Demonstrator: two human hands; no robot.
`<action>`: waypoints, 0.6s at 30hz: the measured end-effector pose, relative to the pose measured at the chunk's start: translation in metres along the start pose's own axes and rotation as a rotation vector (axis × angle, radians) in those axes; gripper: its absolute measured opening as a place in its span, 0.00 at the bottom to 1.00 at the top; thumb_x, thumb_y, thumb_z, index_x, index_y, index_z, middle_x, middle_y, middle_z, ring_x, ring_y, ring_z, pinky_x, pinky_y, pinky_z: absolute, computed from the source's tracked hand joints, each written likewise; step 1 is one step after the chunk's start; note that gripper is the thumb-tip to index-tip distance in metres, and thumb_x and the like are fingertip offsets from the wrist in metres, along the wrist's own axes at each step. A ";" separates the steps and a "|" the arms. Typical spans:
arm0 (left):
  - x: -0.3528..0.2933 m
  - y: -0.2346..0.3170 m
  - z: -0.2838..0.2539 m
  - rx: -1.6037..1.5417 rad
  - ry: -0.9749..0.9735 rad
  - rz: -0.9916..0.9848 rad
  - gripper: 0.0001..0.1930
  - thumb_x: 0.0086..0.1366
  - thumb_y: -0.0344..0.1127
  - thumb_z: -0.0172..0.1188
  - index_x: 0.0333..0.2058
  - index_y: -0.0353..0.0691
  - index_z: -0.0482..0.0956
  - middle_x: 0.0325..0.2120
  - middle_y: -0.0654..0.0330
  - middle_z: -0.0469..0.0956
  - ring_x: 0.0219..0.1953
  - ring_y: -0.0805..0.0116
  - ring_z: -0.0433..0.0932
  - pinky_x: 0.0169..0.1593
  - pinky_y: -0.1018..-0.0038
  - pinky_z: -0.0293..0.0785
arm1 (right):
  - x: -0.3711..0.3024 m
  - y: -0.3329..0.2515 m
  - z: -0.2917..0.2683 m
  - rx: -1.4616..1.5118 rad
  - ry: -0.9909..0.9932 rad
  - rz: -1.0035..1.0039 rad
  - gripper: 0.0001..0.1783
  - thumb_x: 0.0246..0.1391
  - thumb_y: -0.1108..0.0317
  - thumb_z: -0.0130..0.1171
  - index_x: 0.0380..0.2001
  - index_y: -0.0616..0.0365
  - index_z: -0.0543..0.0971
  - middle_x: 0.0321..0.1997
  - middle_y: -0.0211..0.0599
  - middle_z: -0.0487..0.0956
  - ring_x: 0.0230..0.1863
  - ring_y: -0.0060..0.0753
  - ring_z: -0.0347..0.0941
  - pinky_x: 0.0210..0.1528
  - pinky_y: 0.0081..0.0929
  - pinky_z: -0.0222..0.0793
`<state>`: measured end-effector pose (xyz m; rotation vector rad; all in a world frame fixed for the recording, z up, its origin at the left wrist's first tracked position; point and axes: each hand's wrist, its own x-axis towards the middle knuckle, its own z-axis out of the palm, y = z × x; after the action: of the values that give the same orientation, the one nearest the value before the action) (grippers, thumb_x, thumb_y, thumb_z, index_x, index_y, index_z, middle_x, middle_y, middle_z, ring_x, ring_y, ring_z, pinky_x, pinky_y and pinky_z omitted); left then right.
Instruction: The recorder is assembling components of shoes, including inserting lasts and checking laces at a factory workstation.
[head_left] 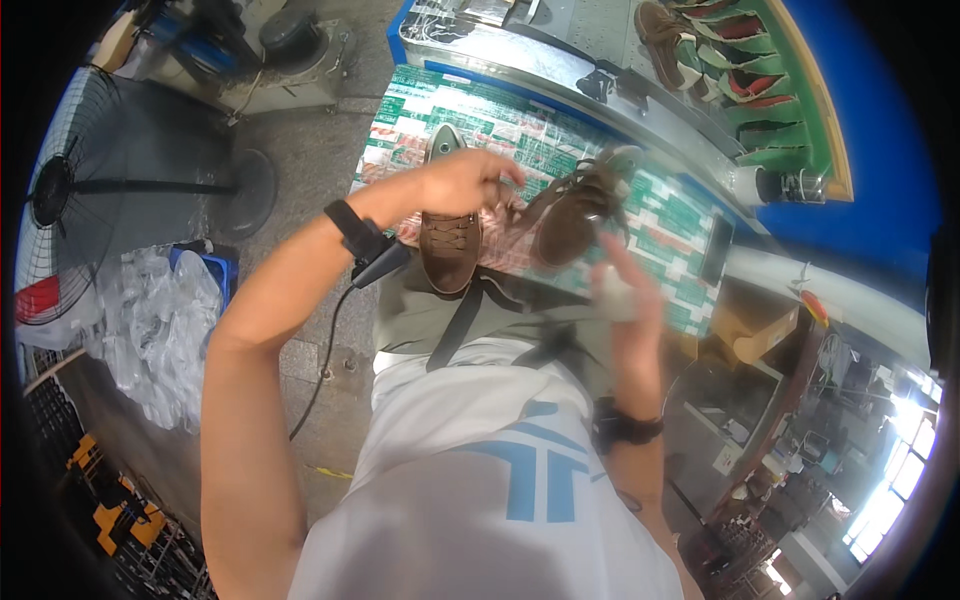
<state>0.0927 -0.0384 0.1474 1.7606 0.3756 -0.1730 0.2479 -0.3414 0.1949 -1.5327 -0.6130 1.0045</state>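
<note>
A brown lace-up shoe (450, 254) lies on the patterned table, its toe toward me and its laces threaded across. My left hand (468, 184) is over the heel end of this shoe, fingers bent toward the second shoe; what they pinch, if anything, is hidden. To the right, a second brown shoe (568, 226), blurred, has dark laces (598, 184) bunched loosely around its upper part. My right hand (632, 292) is beside that shoe's near right side, smeared by motion. Something whitish (612, 294) shows at its fingers, too blurred to name.
A green-and-white patterned cover (672, 262) lies over the table. Beyond runs a metal-edged conveyor (560, 62). A green tray (822, 120) holds several shoe pieces at the far right. To the left are a standing fan (56, 190), clear plastic bags (160, 335) and a black cable (326, 355).
</note>
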 end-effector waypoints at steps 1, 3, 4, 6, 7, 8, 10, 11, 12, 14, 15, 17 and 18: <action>0.003 0.016 -0.010 -0.144 0.063 -0.061 0.19 0.74 0.27 0.55 0.61 0.39 0.79 0.39 0.60 0.87 0.40 0.71 0.84 0.49 0.73 0.79 | 0.001 0.004 -0.002 -0.101 -0.079 0.090 0.51 0.68 0.31 0.51 0.75 0.65 0.70 0.50 0.35 0.82 0.48 0.25 0.76 0.52 0.26 0.72; 0.015 0.016 -0.036 -0.422 0.206 -0.091 0.20 0.76 0.31 0.58 0.64 0.38 0.75 0.39 0.60 0.87 0.39 0.68 0.84 0.47 0.74 0.77 | 0.003 0.011 0.012 -0.183 -0.335 0.164 0.45 0.66 0.39 0.56 0.75 0.62 0.71 0.53 0.34 0.83 0.51 0.26 0.77 0.56 0.29 0.74; 0.019 0.010 -0.056 -0.453 0.282 -0.087 0.24 0.74 0.31 0.61 0.67 0.36 0.73 0.41 0.58 0.86 0.42 0.67 0.84 0.48 0.74 0.77 | 0.007 0.009 0.029 -0.229 -0.363 0.133 0.44 0.64 0.44 0.60 0.74 0.63 0.71 0.51 0.35 0.83 0.50 0.29 0.78 0.57 0.29 0.74; 0.020 -0.016 -0.091 -0.487 0.354 -0.084 0.28 0.72 0.32 0.64 0.69 0.35 0.71 0.44 0.56 0.86 0.44 0.66 0.84 0.48 0.75 0.77 | 0.016 0.005 0.060 -0.276 -0.389 0.106 0.44 0.62 0.49 0.64 0.74 0.65 0.70 0.50 0.36 0.82 0.50 0.31 0.78 0.57 0.30 0.74; 0.016 -0.039 -0.103 -0.443 0.490 -0.149 0.33 0.70 0.32 0.67 0.71 0.34 0.70 0.48 0.54 0.85 0.48 0.64 0.83 0.50 0.72 0.78 | 0.021 0.003 0.073 -0.386 -0.387 0.016 0.44 0.59 0.53 0.67 0.73 0.66 0.70 0.49 0.39 0.82 0.50 0.37 0.79 0.58 0.32 0.74; 0.012 -0.060 -0.111 -0.397 0.621 -0.212 0.37 0.67 0.32 0.70 0.73 0.33 0.68 0.51 0.51 0.85 0.51 0.62 0.83 0.53 0.68 0.78 | 0.027 0.002 0.082 -0.494 -0.379 -0.076 0.44 0.57 0.56 0.69 0.73 0.67 0.70 0.49 0.42 0.83 0.50 0.42 0.80 0.58 0.35 0.74; -0.002 -0.092 -0.119 -0.238 0.538 -0.312 0.40 0.65 0.32 0.72 0.73 0.32 0.67 0.56 0.49 0.83 0.56 0.59 0.82 0.59 0.65 0.76 | 0.036 0.008 0.092 -0.568 -0.361 -0.148 0.44 0.56 0.56 0.70 0.72 0.68 0.71 0.49 0.46 0.83 0.51 0.47 0.81 0.59 0.38 0.74; -0.010 -0.104 -0.126 -0.080 0.454 -0.408 0.43 0.63 0.32 0.74 0.74 0.31 0.65 0.60 0.46 0.81 0.61 0.56 0.81 0.65 0.61 0.74 | 0.042 0.013 0.097 -0.643 -0.341 -0.222 0.44 0.56 0.55 0.70 0.71 0.68 0.71 0.49 0.50 0.83 0.52 0.53 0.81 0.60 0.41 0.75; -0.020 -0.112 -0.132 -0.077 0.454 -0.407 0.43 0.63 0.32 0.74 0.74 0.31 0.65 0.60 0.46 0.81 0.61 0.56 0.81 0.65 0.61 0.74 | 0.047 0.017 0.099 -0.641 -0.338 -0.224 0.44 0.56 0.55 0.70 0.71 0.68 0.71 0.49 0.50 0.83 0.52 0.53 0.81 0.60 0.41 0.75; -0.037 -0.126 -0.139 0.029 0.282 -0.372 0.44 0.61 0.35 0.77 0.74 0.32 0.66 0.63 0.42 0.78 0.67 0.50 0.76 0.72 0.57 0.67 | 0.053 0.026 0.102 -0.666 -0.308 -0.325 0.46 0.55 0.55 0.71 0.71 0.70 0.70 0.51 0.54 0.83 0.54 0.58 0.80 0.61 0.45 0.74; -0.035 -0.110 -0.134 0.031 0.267 -0.366 0.44 0.61 0.35 0.77 0.74 0.32 0.66 0.63 0.42 0.78 0.67 0.50 0.76 0.72 0.57 0.67 | 0.057 0.029 0.100 -0.668 -0.293 -0.317 0.46 0.55 0.55 0.71 0.71 0.70 0.70 0.51 0.54 0.83 0.54 0.58 0.80 0.61 0.45 0.74; -0.041 -0.072 -0.125 -0.181 0.276 -0.161 0.42 0.63 0.39 0.75 0.73 0.36 0.69 0.67 0.41 0.76 0.71 0.49 0.73 0.74 0.59 0.66 | 0.060 0.033 0.098 -0.706 -0.265 -0.318 0.46 0.55 0.55 0.71 0.71 0.71 0.70 0.51 0.55 0.83 0.54 0.58 0.80 0.60 0.45 0.75; -0.044 -0.058 -0.119 -0.182 0.282 -0.163 0.42 0.63 0.39 0.75 0.73 0.36 0.69 0.67 0.41 0.76 0.71 0.49 0.73 0.74 0.59 0.66 | 0.060 0.031 0.099 -0.706 -0.271 -0.321 0.46 0.55 0.55 0.71 0.71 0.71 0.70 0.51 0.55 0.83 0.54 0.58 0.80 0.60 0.45 0.75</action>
<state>0.0215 0.0802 0.1349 1.5758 0.7181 -0.0048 0.1884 -0.2466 0.1504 -1.8215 -1.4715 0.7849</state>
